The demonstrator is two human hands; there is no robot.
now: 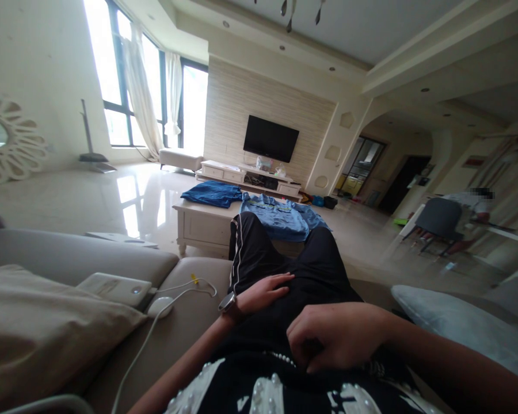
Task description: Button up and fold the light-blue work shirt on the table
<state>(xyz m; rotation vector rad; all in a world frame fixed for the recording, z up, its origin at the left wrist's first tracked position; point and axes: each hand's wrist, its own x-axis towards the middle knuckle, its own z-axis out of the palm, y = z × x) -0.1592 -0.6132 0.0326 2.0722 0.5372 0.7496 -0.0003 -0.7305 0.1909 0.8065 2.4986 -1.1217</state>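
Observation:
My left hand (267, 292), with a watch (228, 302) on the wrist, lies flat on the lap of the black trousers (259, 241), its fingers stretched out. Curled close to the front of the black top with white, pearl-beaded patches (265, 397) is my right hand (323, 336). Its fingers are bent inward, and I cannot see what they hold, if anything. Beyond my knees, a light blue denim shirt (276, 215) is spread over a low white table (202, 227). Beside it on the left lies a darker blue garment (211, 192).
On the sofa (155, 264) to my left are a beige cushion (47, 322), a white box-like device (112, 287) and a white cable (133, 353). A pale cushion (457, 328) sits at right. Farther off, a person sits on a grey chair (438, 218) near a table.

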